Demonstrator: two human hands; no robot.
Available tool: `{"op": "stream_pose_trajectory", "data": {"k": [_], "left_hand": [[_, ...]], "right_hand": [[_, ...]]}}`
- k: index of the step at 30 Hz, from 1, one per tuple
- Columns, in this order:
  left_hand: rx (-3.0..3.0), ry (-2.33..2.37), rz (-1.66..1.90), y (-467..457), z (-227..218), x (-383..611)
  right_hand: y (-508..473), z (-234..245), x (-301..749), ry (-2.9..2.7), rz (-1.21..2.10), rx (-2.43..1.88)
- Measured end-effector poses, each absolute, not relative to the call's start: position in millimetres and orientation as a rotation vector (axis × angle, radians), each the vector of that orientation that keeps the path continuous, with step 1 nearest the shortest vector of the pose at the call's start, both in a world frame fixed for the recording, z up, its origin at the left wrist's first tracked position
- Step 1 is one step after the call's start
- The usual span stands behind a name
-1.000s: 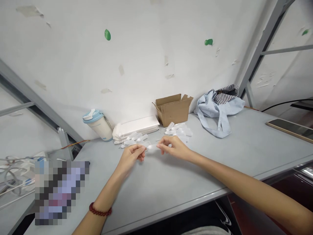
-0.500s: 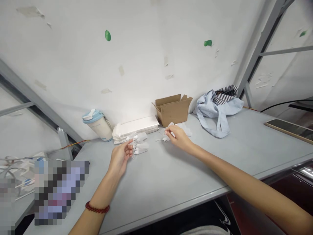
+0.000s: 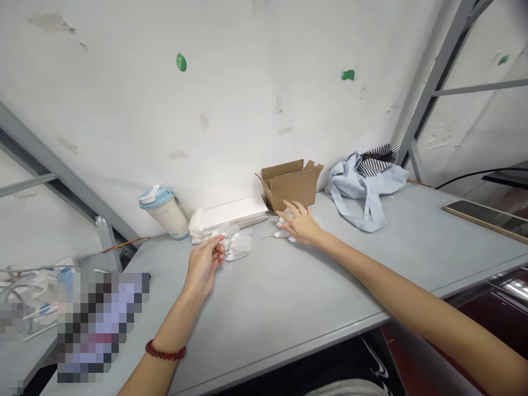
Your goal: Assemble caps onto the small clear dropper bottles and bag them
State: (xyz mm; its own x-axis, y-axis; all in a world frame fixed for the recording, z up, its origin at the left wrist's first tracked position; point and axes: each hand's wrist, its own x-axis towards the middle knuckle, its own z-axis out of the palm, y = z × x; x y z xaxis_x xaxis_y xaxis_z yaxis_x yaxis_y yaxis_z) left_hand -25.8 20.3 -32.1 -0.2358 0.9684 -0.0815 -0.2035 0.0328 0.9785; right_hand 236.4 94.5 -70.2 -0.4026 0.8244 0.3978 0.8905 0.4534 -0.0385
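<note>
My left hand (image 3: 203, 262) is closed in a pinch on a bunch of small white tags with string loops (image 3: 240, 243), fanned out to the right of its fingertips. My right hand (image 3: 304, 224) lies palm down with its fingers spread over a second group of white tags (image 3: 282, 234). Most of that group is hidden beneath the hand; only a few tags and thin strings show at its left edge. Just behind the right fingers stands an open cardboard box (image 3: 291, 188).
A stack of flat white packets (image 3: 231, 213) lies along the wall, beside a cup with a blue lid (image 3: 167, 212). To the right are a light blue cloth bag (image 3: 358, 187) and a phone (image 3: 487, 219). A blurred-out item (image 3: 107, 324) lies at the table's left edge.
My right hand has gone from a pinch to spread fingers over its group of tags. The bunch at my left hand looks fuller; that hand stays in nearly the same place.
</note>
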Motion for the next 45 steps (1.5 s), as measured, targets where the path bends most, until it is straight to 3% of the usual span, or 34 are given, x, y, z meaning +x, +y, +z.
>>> {"op": "stream_pose_trajectory", "data": {"k": [10,28,32,39,45], "left_hand": [[0.918,1.26,1.427,20,-33,-24],[1.039,1.323,1.301,16,-36,-17],[1.111,1.327,1.189,11,-35,-12],[1.26,1.324,0.988,9,-36,-7],[1.456,1.291,0.809,7,-34,-2]], "right_hand": [[96,-69,236,-2.258,-0.07,-1.536],[93,-58,235,-1.794,0.069,-0.983],[74,-41,229,-1.664,0.243,-0.97],[55,-34,215,-1.547,0.834,-1.007],[47,-34,207,-1.541,0.987,-0.962]]}}
